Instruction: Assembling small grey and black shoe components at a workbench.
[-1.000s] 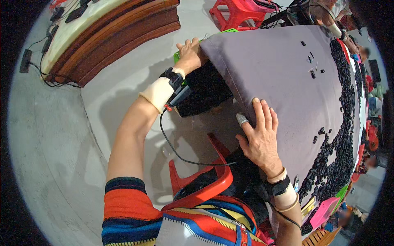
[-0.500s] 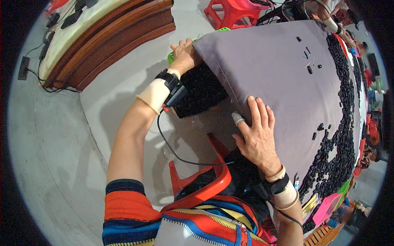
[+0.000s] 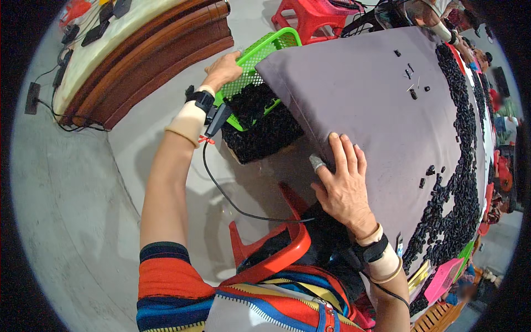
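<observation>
My left hand (image 3: 224, 71) is closed on the rim of a green plastic basket (image 3: 265, 52) with mesh walls. The basket tilts beside the table's left corner, with small black pieces (image 3: 250, 99) in its lower part. Under it, a container heaped with similar black pieces (image 3: 263, 138) is partly hidden by the table edge. My right hand (image 3: 345, 185) lies flat on the grey cloth-covered table (image 3: 359, 83), fingers stretched out and holding nothing. A grey wrap covers one of its fingertips.
Many small black pieces (image 3: 464, 188) spread along the table's right side, a few loose ones nearer the middle. A pink basket (image 3: 442, 281) sits at lower right. Red stools (image 3: 312, 19) (image 3: 287, 249) stand beyond and beneath the table. A cable (image 3: 227, 199) trails from my left wrist device.
My left hand has moved left and slightly down, bringing the green basket out from behind the table corner into view. My right hand has stayed nearly still.
</observation>
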A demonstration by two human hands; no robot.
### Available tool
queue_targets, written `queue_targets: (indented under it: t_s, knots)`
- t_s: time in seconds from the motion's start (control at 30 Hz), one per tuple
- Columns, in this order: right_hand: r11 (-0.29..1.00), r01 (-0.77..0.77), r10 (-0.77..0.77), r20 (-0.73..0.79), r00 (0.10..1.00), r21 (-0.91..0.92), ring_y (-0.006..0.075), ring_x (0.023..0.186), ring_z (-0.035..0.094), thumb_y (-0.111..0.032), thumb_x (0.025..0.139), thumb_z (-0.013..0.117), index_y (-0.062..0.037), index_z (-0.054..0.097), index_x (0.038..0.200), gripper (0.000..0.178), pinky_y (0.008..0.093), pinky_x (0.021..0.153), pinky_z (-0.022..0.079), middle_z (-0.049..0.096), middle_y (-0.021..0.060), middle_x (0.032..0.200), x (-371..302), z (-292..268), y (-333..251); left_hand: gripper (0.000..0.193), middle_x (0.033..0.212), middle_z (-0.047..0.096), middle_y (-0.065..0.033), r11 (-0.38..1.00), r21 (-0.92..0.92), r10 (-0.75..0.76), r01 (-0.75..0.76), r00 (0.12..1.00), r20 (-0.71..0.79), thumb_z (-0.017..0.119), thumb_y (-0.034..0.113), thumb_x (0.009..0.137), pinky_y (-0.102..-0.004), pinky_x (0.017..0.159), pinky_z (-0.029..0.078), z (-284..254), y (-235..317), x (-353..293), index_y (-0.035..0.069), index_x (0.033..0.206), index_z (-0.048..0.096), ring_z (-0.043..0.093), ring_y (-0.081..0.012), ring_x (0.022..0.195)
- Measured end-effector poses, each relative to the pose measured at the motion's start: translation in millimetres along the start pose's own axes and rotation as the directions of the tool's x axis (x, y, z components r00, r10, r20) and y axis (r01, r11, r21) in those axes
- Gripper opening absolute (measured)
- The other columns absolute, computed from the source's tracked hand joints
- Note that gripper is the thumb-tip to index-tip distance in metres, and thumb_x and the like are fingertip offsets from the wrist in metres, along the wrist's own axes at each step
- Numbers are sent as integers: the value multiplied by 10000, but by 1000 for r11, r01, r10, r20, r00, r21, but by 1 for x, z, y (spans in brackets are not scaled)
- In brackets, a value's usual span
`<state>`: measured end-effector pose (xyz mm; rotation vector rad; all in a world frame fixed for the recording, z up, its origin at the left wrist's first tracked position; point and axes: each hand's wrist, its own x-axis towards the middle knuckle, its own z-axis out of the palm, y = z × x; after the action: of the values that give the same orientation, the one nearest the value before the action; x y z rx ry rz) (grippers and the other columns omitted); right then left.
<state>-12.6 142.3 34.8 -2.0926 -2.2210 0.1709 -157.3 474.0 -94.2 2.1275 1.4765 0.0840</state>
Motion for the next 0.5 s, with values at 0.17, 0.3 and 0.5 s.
queue_targets:
  t_s: [0.17, 0.3, 0.5]
  knots:
    - [1000, -1, 1, 10, 1000, 5, 359, 1295, 247, -164, 636, 679, -99, 594, 1021, 400, 503, 1038, 196, 260, 202, 1400, 1, -2, -2, 427, 1139, 580, -159, 983, -184, 2, -1, 1000, 9, 492, 155, 740, -410, 912, 382, 13, -49, 25, 116, 1163, 535, 527, -319, 1090]
    - [1000, 3, -3, 19, 1000, 8, 358, 1295, 247, -162, 630, 681, -100, 594, 1018, 403, 502, 1040, 194, 257, 202, 1402, 2, -2, -3, 394, 961, 621, -168, 891, -454, 25, -9, 999, 31, 482, 75, 683, -322, 780, 434, 16, -83, 27, 16, 1064, 565, 583, -276, 913]
    - [1000, 7, -7, -10, 1000, 3, 359, 1296, 247, -162, 616, 692, -100, 595, 1011, 411, 499, 1042, 194, 257, 201, 1402, 0, 0, -3, 422, 787, 575, -62, 764, -641, -60, 75, 997, 45, 440, 29, 569, -279, 637, 413, -16, -103, -39, -15, 963, 582, 526, -181, 713]
